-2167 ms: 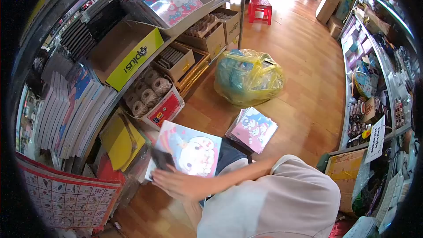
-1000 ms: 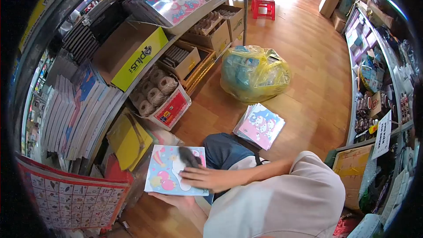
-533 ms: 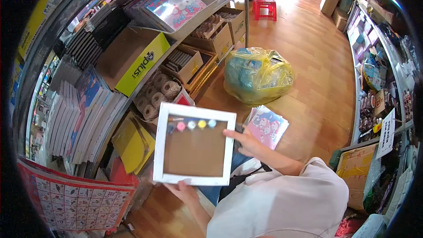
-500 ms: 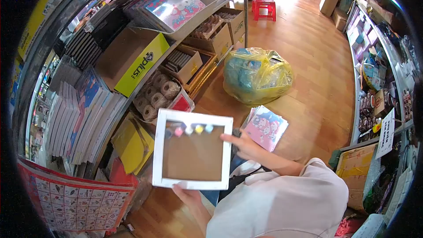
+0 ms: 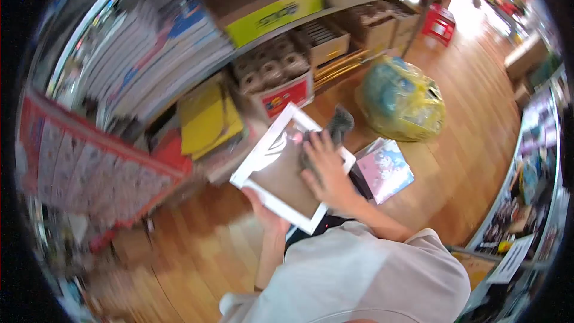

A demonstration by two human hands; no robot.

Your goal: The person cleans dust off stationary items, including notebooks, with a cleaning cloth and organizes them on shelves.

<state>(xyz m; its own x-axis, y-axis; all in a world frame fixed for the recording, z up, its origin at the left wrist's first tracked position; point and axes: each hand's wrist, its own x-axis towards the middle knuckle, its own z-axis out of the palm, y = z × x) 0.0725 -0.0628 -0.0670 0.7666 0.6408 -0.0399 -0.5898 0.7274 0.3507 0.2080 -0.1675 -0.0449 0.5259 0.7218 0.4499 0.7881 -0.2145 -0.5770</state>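
White-edged frame (image 5: 282, 178), held tilted: left hand (image 5: 267, 212) clamped on its edge, right hand (image 5: 326, 170) (fingers apart) over a dark grey cloth (image 5: 340, 122).

the plastic bag (image 5: 403, 104) sits on the floor (image 5: 460, 161). just nearer than it lies the stack of picture boards (image 5: 385, 171), also on the floor. left of the bag and nearer is the frame (image 5: 288, 179). the left shelf (image 5: 281, 26) runs along the bag's left, with the box of spools (image 5: 287, 97) below and books (image 5: 158, 54) farther left. beyond the bag, slightly right, stands the stool (image 5: 439, 25); the right shelf (image 5: 519, 188) is well apart to its right.
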